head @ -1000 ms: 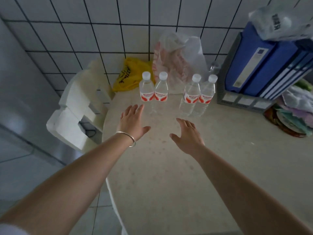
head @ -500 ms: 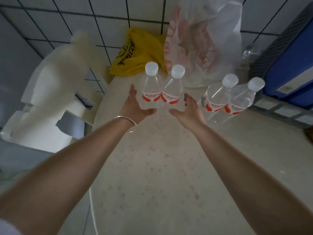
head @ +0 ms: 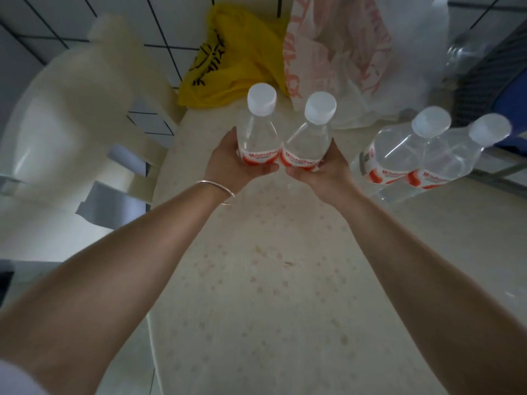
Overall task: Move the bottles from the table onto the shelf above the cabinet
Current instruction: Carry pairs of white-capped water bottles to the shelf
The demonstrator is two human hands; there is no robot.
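Bottles: four clear water bottles with white caps and red-and-white labels stand near the far edge of the counter [head: 271,280], arranged as two pairs.
Left pair: left bottle [head: 258,132] and inner bottle [head: 306,141] stand upright and touching, each now enclosed at label height.
Right pair: third bottle [head: 399,149] and fourth bottle [head: 453,155] stand touching each other, apart from the hands, toward the far right corner; not yet handled.
Left grip: left hand [head: 231,163] is wrapped around the left bottle, thumb across the label front.
Right grip: right hand [head: 328,169] is wrapped around the inner bottle in the same manner.
Change: one second ago both hands hovered flat above the counter, short of the bottles; half a second ago they flanked the left pair with fingers straight. Both grips have since closed on the labels.
Contact with counter: bottle bases are hidden behind the hands; whether they have left the surface cannot be told.
Task meaning: judged as grasp complete, lift pending. No bottle has reached the shelf, which is out of view.
Next move: likely a straight vertical lift of both bottles, keeping them clear of the plastic bag [head: 342,52] behind.
Risk: smooth labels may slip under a one-hand hold; the yellow bag [head: 236,58] lies close behind.
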